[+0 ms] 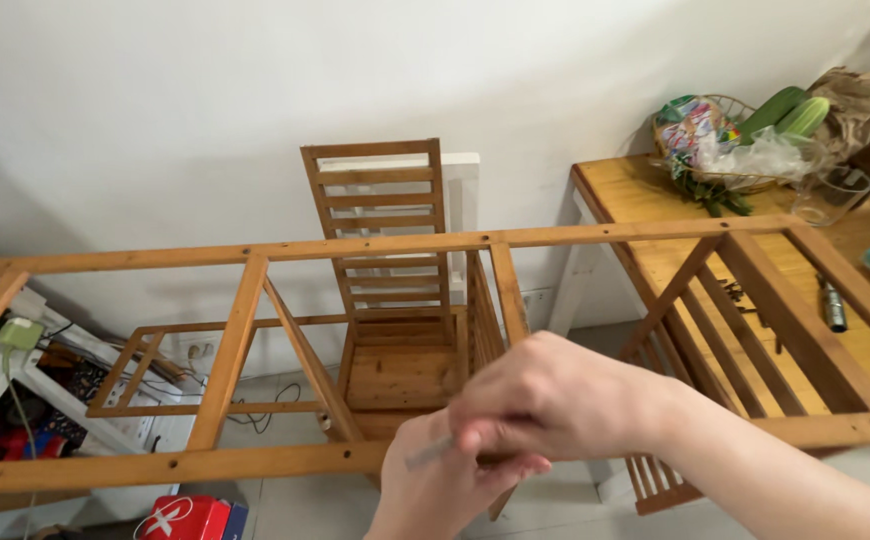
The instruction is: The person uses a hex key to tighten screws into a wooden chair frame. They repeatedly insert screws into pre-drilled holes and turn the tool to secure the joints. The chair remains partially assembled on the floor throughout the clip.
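Observation:
A long wooden ladder-like frame (255, 470) lies across the view at waist height, with bolt holes along its rails. My right hand (555, 400) reaches in from the lower right and pinches a small grey metal tool (430, 452), blurred, at the frame's near rail. Beneath it, my left hand (445, 490) is closed around the same rail, close to the tool's tip. Which part of the tool touches the wood is hidden by my fingers.
A slatted wooden shelf panel (380, 215) leans on the white wall behind. At right stands a wooden table (645, 215) with a basket of vegetables (745, 130), a glass (830, 195) and a small metal tool (833, 305). A red box (180, 518) and cables lie at lower left.

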